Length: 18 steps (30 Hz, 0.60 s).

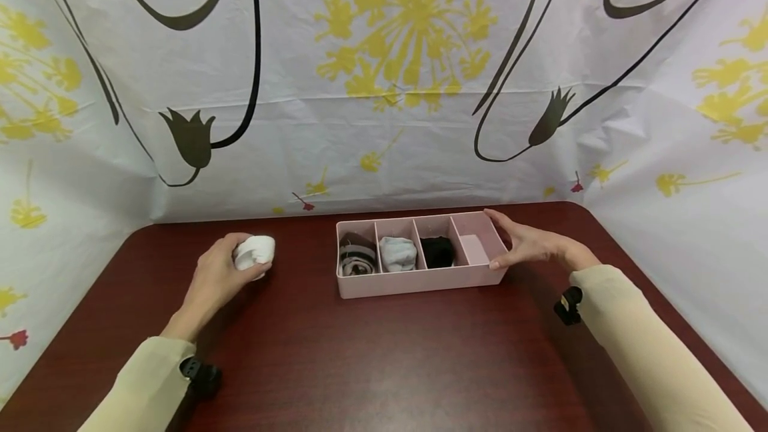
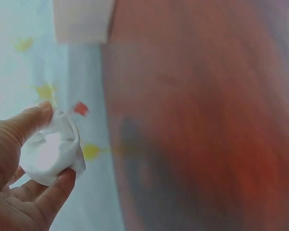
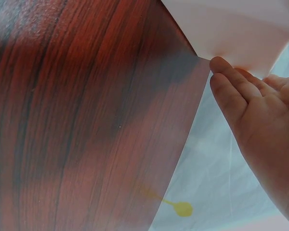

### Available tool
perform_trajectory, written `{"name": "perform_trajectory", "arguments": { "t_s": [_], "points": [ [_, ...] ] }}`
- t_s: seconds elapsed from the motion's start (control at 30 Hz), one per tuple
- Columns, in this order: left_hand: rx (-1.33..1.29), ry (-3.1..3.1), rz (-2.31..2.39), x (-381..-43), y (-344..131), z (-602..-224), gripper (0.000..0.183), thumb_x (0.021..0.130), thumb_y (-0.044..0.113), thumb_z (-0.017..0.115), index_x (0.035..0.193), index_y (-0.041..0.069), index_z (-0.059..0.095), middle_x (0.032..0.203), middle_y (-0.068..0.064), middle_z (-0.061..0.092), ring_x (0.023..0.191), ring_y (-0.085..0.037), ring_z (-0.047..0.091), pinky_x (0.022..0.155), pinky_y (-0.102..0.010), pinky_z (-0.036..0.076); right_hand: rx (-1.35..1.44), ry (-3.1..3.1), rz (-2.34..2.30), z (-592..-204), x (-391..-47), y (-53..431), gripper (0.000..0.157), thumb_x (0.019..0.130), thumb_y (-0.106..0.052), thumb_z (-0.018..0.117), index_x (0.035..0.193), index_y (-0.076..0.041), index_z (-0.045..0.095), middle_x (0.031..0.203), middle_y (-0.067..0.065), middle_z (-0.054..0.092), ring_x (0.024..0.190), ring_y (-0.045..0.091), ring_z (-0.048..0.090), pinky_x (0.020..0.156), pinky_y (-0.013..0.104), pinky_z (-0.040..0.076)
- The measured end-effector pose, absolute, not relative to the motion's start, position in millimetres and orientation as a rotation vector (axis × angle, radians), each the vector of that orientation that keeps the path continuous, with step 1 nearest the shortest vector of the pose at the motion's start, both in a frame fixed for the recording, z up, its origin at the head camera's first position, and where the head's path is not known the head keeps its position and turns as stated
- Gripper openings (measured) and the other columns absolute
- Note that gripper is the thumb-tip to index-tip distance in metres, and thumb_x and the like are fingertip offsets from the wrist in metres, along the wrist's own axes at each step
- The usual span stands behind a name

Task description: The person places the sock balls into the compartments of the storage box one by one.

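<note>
At the left of the head view, my left hand (image 1: 219,272) holds a rolled white sock (image 1: 259,251) between thumb and fingers, just above the table. The left wrist view shows the rolled sock (image 2: 55,151) close up, with its folded opening. My right hand (image 1: 531,245) grips the right end of a pink divided organizer box (image 1: 420,280), thumb at the front corner and fingers at the back. In the box lie a striped grey-brown rolled sock (image 1: 358,262), a light grey one (image 1: 398,254) and a black one (image 1: 437,252). The rightmost compartment (image 1: 477,249) holds nothing.
The dark red-brown wooden table (image 1: 384,365) carries the box near its back edge. Behind and at both sides hangs a white sheet (image 1: 288,112) with yellow flowers and dark stems. Each sleeve bears a small black wrist camera (image 1: 569,305).
</note>
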<state>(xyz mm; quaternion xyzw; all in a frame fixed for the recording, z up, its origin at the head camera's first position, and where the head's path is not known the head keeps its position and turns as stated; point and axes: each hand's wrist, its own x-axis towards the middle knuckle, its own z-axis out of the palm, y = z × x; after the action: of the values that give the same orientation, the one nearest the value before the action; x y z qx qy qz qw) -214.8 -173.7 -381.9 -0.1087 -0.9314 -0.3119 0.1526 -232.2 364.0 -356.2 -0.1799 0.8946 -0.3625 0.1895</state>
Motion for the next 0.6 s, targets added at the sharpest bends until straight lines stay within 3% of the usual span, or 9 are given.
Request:
{"name": "perform_trajectory", "arguments": {
  "t_s": [0.6],
  "points": [
    [-0.700, -2.600, -1.135, -221, -26, -335, 0.050, 0.072, 0.021, 0.082, 0.115, 0.007, 0.062, 0.107, -0.009, 0.064, 0.087, -0.021, 0.061, 0.075, -0.036, 0.050, -0.491, 2.505, -1.026, -357, -233, 365, 0.113, 0.074, -0.021, 0.079, 0.150, -0.005, -0.002, 0.151, 0.024, 0.006, 0.133, 0.038, 0.020, 0.104, 0.060, 0.025]
  ]
}}
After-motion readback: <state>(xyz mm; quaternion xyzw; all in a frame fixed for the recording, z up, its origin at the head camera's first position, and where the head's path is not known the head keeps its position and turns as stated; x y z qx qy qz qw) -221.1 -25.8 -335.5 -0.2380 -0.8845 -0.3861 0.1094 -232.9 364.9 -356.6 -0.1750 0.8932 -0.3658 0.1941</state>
